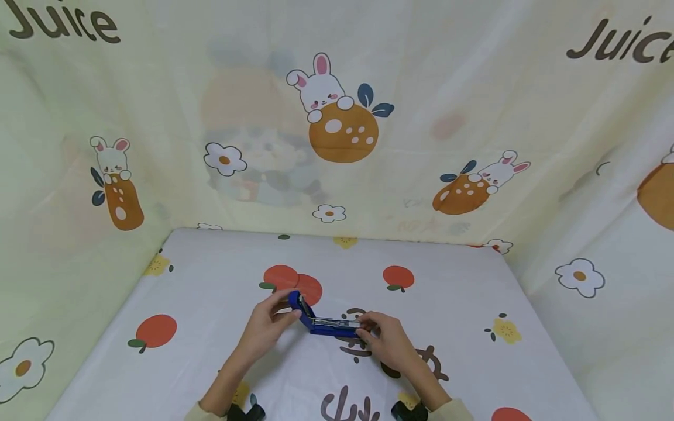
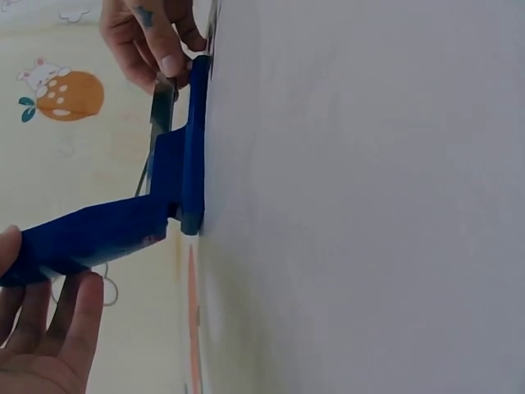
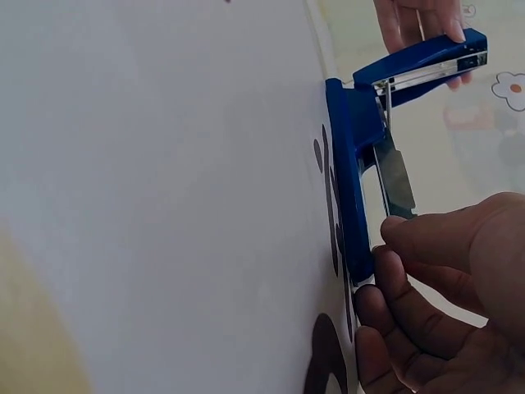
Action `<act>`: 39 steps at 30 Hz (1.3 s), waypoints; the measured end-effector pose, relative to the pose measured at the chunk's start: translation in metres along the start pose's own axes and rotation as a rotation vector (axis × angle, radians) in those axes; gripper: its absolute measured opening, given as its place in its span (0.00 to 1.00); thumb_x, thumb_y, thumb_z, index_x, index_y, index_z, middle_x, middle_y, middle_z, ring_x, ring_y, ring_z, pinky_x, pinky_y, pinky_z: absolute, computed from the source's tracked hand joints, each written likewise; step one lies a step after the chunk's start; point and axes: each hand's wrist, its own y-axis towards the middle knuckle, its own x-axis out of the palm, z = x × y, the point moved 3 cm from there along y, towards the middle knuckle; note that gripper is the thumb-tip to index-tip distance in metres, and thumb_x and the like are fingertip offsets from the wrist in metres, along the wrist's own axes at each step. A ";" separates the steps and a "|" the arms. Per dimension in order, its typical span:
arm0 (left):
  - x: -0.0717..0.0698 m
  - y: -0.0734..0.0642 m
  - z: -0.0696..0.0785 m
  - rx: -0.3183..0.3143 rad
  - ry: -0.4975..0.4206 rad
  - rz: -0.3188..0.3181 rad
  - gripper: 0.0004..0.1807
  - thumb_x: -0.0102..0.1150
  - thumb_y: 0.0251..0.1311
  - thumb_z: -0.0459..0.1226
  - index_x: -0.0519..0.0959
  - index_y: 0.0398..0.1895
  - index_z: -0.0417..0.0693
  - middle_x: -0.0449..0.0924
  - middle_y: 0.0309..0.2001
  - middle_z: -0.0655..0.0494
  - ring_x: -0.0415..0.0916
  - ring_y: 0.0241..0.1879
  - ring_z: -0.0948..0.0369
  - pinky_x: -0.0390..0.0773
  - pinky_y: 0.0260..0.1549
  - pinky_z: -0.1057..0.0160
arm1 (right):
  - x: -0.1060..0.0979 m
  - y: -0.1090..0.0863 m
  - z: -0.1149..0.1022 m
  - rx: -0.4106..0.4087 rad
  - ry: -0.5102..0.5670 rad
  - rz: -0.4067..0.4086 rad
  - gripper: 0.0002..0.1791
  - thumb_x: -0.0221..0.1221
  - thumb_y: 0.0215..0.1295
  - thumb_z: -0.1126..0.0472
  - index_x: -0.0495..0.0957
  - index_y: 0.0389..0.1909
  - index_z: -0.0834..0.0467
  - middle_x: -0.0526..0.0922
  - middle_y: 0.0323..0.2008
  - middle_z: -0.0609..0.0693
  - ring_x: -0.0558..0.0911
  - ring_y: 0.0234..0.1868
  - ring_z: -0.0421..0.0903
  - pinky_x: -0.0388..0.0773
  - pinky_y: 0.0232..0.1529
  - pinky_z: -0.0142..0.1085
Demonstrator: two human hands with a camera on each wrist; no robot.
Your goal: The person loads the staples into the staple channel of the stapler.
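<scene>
A blue stapler [image 1: 333, 331] is spread wide over the table, its top cover swung up to the left and its base lying low along the tabletop. My left hand [image 1: 265, 328] grips the raised cover near its end, thumb on one side and fingers on the other. At the opposite end, my right hand [image 1: 388, 341] pinches the front tip of the metal magazine, with the lower fingers close to the base. The metal magazine [image 3: 395, 176] shows between cover and base in the right wrist view. Whether staples lie in it, I cannot tell.
The stapler is on a white tablecloth [image 1: 210, 280] printed with fruit, flowers and dark lettering. Pale curtains [image 1: 400, 175] with rabbit prints rise behind the table and at both sides. Dark wrist straps [image 1: 246, 413] show at the bottom edge.
</scene>
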 end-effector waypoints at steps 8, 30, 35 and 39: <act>0.008 0.003 0.003 0.023 0.029 -0.010 0.25 0.67 0.69 0.31 0.79 0.69 0.46 0.86 0.59 0.48 0.83 0.63 0.48 0.85 0.60 0.64 | 0.000 0.000 0.000 0.002 -0.005 0.006 0.08 0.70 0.68 0.64 0.87 0.46 0.53 0.86 0.35 0.42 0.78 0.36 0.38 0.79 0.39 0.28; 0.023 0.008 0.006 0.069 0.065 -0.055 0.26 0.69 0.67 0.31 0.79 0.68 0.49 0.86 0.58 0.47 0.83 0.60 0.48 0.86 0.61 0.55 | -0.001 -0.001 -0.002 -0.011 0.015 -0.003 0.08 0.69 0.69 0.64 0.86 0.46 0.55 0.86 0.35 0.42 0.78 0.36 0.37 0.79 0.38 0.28; 0.027 0.010 0.005 0.106 0.078 -0.073 0.25 0.69 0.67 0.32 0.79 0.67 0.48 0.86 0.59 0.47 0.83 0.60 0.48 0.85 0.62 0.52 | -0.002 -0.001 -0.003 -0.014 0.026 -0.002 0.07 0.69 0.69 0.65 0.86 0.46 0.55 0.86 0.35 0.42 0.79 0.36 0.36 0.80 0.39 0.28; 0.031 0.011 0.005 0.114 0.081 -0.081 0.25 0.69 0.67 0.32 0.79 0.67 0.47 0.86 0.60 0.47 0.83 0.61 0.47 0.85 0.62 0.49 | -0.001 -0.001 -0.002 -0.019 0.016 -0.004 0.07 0.69 0.69 0.65 0.86 0.46 0.55 0.87 0.35 0.42 0.79 0.36 0.36 0.81 0.39 0.28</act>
